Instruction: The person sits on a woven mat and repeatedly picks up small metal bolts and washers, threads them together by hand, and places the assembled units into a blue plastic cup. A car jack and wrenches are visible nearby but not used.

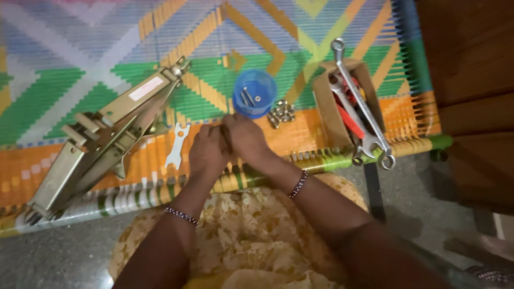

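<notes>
both hands, the left hand (208,151) and right hand (246,140), press together over something too small to see, just beside the blue cup (254,93) and loose nuts (281,112), so a slip could likely scatter them through the woven cot (64,64).

Both hands, left hand (208,151) and right hand (245,138), meet fingertip to fingertip just below the blue cup (254,93) on the woven cot (64,69).

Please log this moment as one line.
left hand and right hand together, grip hidden | blue cup, nuts ahead | scissor jack left
</notes>
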